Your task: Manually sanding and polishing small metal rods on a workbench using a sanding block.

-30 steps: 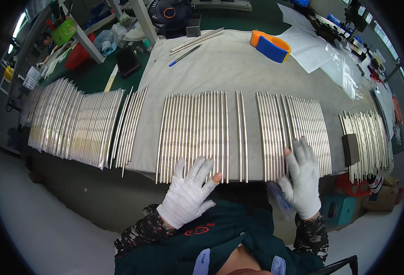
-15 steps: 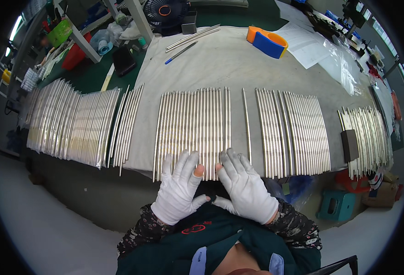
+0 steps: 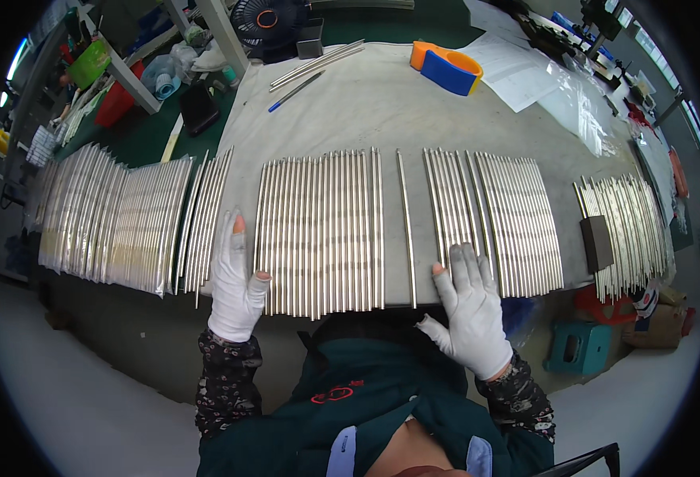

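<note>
Factory workbench [image 3: 382, 103] with rows of metal rods [image 3: 322, 230]

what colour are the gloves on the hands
White, both the left hand and the right hand, resting by the metal rods; head view shows it best.

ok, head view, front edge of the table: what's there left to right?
Far-left batch of metal rods → narrow rod bundle → left hand → wide rod group → single rod → right hand → right rod group → dark block on the last rod group.

Gloved hands [image 3: 237, 280] apparently flat beside metal rods [image 3: 322, 230].
</note>
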`<action>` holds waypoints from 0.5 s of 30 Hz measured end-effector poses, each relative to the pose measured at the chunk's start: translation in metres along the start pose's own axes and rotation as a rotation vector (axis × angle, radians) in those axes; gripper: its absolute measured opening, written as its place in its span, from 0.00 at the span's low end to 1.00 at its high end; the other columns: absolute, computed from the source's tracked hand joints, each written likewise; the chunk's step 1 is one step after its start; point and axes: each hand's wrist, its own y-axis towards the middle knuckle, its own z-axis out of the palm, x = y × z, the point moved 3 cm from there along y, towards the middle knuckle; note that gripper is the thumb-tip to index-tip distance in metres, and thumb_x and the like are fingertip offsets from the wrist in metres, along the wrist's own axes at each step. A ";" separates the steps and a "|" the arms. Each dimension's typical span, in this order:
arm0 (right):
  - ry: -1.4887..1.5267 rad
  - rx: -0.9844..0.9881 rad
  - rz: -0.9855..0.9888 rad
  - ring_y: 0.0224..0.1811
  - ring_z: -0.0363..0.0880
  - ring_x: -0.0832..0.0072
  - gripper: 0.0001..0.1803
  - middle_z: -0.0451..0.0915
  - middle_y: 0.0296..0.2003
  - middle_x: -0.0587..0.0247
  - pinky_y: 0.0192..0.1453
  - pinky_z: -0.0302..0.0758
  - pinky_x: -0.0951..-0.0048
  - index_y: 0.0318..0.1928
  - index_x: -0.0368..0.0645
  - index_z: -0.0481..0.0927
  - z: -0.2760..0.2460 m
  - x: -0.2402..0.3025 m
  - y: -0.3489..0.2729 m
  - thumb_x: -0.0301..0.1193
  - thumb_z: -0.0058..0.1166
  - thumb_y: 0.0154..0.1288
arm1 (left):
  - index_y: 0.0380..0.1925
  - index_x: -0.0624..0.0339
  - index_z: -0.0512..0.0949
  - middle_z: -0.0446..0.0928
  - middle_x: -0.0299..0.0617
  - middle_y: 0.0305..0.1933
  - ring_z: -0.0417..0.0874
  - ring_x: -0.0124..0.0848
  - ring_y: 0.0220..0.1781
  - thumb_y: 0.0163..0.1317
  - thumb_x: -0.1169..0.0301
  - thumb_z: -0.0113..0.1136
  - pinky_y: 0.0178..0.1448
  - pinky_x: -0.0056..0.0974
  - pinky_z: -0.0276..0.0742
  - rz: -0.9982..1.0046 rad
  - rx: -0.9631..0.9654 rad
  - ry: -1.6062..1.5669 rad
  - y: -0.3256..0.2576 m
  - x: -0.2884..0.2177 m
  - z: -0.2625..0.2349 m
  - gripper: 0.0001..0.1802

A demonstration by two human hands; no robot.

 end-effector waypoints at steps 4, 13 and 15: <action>0.076 0.076 -0.057 0.68 0.56 0.42 0.44 0.60 0.63 0.36 0.71 0.53 0.47 0.63 0.36 0.62 0.008 0.016 0.014 0.50 0.60 0.53 | 0.70 0.67 0.48 0.54 0.58 0.72 0.54 0.49 0.74 0.60 0.29 0.34 0.75 0.45 0.49 -0.116 -0.017 -0.154 0.001 0.026 0.010 0.54; 0.254 0.069 -0.199 0.65 0.60 0.43 0.48 0.62 0.61 0.38 0.70 0.56 0.48 0.68 0.40 0.54 0.009 0.027 0.016 0.47 0.62 0.52 | 0.69 0.69 0.51 0.61 0.58 0.68 0.60 0.48 0.72 0.62 0.30 0.32 0.74 0.45 0.51 -0.099 -0.055 -0.157 0.004 0.028 0.015 0.53; 0.417 -0.042 -0.292 0.63 0.62 0.42 0.50 0.62 0.60 0.38 0.68 0.58 0.48 0.68 0.40 0.54 0.001 0.021 0.011 0.44 0.64 0.49 | 0.68 0.69 0.52 0.62 0.58 0.67 0.61 0.48 0.71 0.63 0.31 0.32 0.74 0.45 0.52 -0.083 -0.063 -0.148 0.004 0.028 0.014 0.52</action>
